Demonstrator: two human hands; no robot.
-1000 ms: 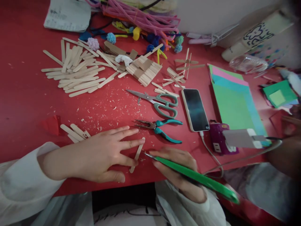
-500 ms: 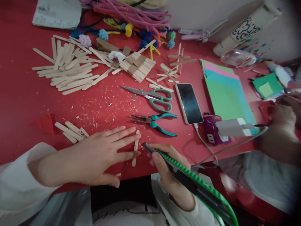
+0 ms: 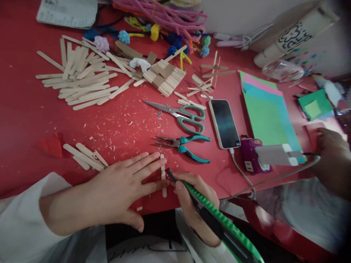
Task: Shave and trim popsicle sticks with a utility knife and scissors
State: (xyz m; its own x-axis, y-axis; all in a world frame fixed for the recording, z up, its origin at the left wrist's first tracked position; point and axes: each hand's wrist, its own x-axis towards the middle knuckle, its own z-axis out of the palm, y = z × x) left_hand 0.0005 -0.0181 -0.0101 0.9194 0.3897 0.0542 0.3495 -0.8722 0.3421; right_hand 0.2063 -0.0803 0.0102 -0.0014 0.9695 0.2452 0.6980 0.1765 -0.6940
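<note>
A single popsicle stick (image 3: 163, 171) lies on the red table near its front edge. My left hand (image 3: 120, 190) is flat with fingers spread, its fingertips resting on or against that stick. In my right hand (image 3: 192, 199) is a green and black utility knife (image 3: 211, 212), its blade end pointing at the stick's right side. Whether the blade touches the wood I cannot tell. Beyond my fingers lie needle-nose pliers (image 3: 182, 144) with teal handles and a pair of scissors (image 3: 181, 113) with grey-green handles. Several loose sticks (image 3: 85, 155) lie beside my left wrist.
A pile of popsicle sticks (image 3: 82, 78) and a taped stick bundle (image 3: 166, 78) lie farther back. To the right are a phone (image 3: 224, 123) on a cable, a purple power adapter (image 3: 251, 153) and coloured paper (image 3: 271, 109). Another person's hand (image 3: 331, 144) is at the far right.
My right hand has brought the knife's tip closer to the stick. The stick now stands more upright in view. The other person's hand at the right has shifted; the view has moved slightly.
</note>
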